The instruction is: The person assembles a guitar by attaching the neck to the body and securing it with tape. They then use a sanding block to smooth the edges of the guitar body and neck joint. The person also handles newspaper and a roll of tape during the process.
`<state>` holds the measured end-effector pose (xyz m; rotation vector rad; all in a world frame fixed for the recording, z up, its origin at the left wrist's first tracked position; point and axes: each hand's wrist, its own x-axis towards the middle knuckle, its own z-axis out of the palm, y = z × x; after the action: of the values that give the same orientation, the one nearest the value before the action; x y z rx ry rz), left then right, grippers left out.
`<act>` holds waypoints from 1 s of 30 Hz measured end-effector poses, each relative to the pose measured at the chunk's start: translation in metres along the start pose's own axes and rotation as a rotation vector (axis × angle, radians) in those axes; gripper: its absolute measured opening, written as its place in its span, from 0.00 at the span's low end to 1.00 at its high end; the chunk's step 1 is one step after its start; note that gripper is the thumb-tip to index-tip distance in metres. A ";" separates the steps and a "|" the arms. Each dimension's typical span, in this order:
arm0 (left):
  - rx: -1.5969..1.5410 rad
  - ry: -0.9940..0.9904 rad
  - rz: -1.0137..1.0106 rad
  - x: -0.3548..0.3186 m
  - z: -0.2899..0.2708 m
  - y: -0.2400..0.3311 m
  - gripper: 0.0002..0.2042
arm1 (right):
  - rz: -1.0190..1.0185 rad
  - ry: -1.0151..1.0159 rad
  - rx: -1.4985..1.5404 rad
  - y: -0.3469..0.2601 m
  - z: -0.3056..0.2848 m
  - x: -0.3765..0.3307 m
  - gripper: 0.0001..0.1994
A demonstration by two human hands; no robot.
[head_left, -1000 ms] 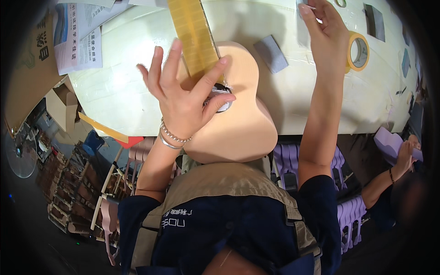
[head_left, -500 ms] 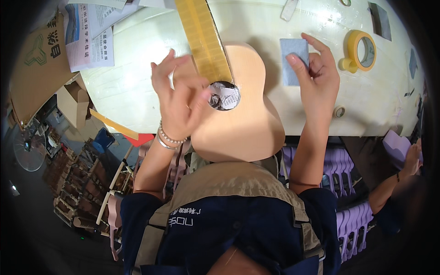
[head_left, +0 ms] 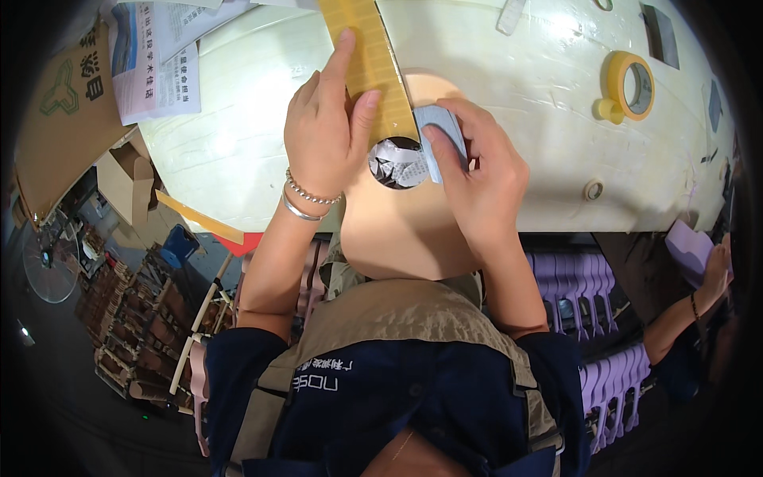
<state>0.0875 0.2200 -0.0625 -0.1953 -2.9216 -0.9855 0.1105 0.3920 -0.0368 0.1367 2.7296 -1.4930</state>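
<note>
A bare-wood ukulele [head_left: 397, 238] lies in front of me, its lower end against my apron. Yellow masking tape covers its neck [head_left: 369, 71], and crumpled printed paper [head_left: 397, 163] fills the sound hole. My left hand [head_left: 324, 131] lies along the neck's left side, index finger stretched up over the tape and thumb apart on it; its other fingers are partly hidden. Between right thumb and fingers I pinch a grey-blue sanding pad [head_left: 445, 135]. My right hand [head_left: 485, 171] presses it, slightly bent, on the body beside the neck and the hole's right edge.
The pale table [head_left: 556, 159] bears tape rolls [head_left: 636, 83] at right and printed sheets [head_left: 159, 79] at far left. A cardboard box [head_left: 60, 119] stands left. Racks of purple instrument parts [head_left: 572, 286] are below the right edge, near another person's arm [head_left: 675, 326].
My right hand has brought the sanding pad left and down onto the ukulele. My left hand has settled from above the sound hole onto the neck. The ukulele has shifted slightly right.
</note>
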 end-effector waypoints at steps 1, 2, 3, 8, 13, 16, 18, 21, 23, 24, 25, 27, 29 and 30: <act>0.006 0.061 0.077 0.001 0.004 -0.004 0.26 | -0.035 0.016 -0.005 -0.003 0.002 0.008 0.12; 0.008 0.061 0.082 0.002 0.004 -0.005 0.27 | -0.070 0.032 -0.009 -0.006 0.004 0.017 0.12; 0.005 0.059 0.083 0.003 0.004 -0.007 0.27 | -0.102 0.044 -0.026 -0.007 0.007 0.026 0.13; 0.011 0.072 0.091 0.003 0.005 -0.009 0.27 | -0.145 0.010 0.014 -0.003 0.003 0.004 0.13; -0.028 0.077 0.070 0.005 0.004 -0.006 0.27 | -0.180 0.003 0.004 -0.013 0.010 0.030 0.12; -0.009 0.063 0.069 0.002 0.003 -0.006 0.27 | -0.155 0.016 0.081 -0.006 0.010 0.014 0.12; 0.009 0.040 0.057 0.000 0.000 -0.002 0.27 | -0.080 -0.014 0.116 0.002 0.004 -0.004 0.13; -0.003 0.056 0.057 0.003 0.002 -0.003 0.27 | -0.106 -0.013 0.054 -0.006 0.009 0.023 0.13; -0.014 0.081 0.073 0.002 0.005 -0.005 0.27 | -0.097 -0.034 -0.011 -0.015 0.008 0.031 0.13; -0.011 0.095 0.086 0.001 0.006 -0.007 0.27 | -0.114 -0.024 0.008 -0.012 0.007 0.025 0.13; -0.010 0.107 0.102 0.002 0.007 -0.009 0.27 | -0.129 -0.012 0.027 -0.007 0.006 0.013 0.12; 0.000 0.068 0.062 0.002 0.003 -0.005 0.27 | -0.098 0.005 0.077 -0.003 0.005 -0.002 0.11; -0.004 0.061 0.047 0.002 0.002 -0.004 0.27 | -0.110 0.007 0.034 -0.007 0.007 0.012 0.11; -0.014 0.069 0.053 0.004 0.002 -0.004 0.27 | -0.112 0.006 0.010 -0.010 0.007 0.021 0.11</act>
<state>0.0832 0.2183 -0.0668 -0.2330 -2.8325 -0.9850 0.0890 0.3820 -0.0340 -0.0122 2.7779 -1.5345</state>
